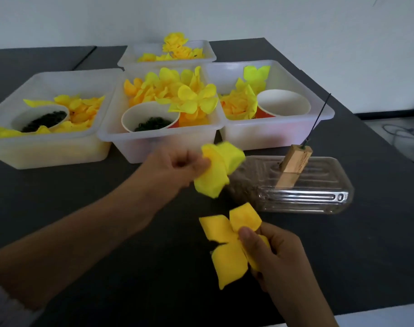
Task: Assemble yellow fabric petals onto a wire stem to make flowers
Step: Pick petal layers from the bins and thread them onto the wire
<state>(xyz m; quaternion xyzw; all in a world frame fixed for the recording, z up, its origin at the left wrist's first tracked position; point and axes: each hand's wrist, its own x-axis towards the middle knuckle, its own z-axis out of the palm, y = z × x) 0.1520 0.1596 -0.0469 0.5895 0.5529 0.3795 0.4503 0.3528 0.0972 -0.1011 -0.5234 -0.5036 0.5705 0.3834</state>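
Note:
My left hand (pixel 177 168) pinches a bright yellow fabric petal piece (pixel 217 168) above the dark table, just left of a clear plastic tray. My right hand (pixel 279 253) grips a second, flatter yellow petal piece (pixel 225 246) with several lobes, nearer to me and below the first. The thin dark wire stem (pixel 318 118) stands tilted in a wooden block (pixel 293 167) that rests in the clear tray (pixel 319 199). Neither petal piece touches the wire.
Three white bins sit in a row at the back: the left bin (pixel 48 147), the middle bin (pixel 159 145) and the right bin (pixel 283 135), all with yellow petals and paper cups. A fourth bin (pixel 168 60) behind holds finished yellow flowers. The table's right edge is close.

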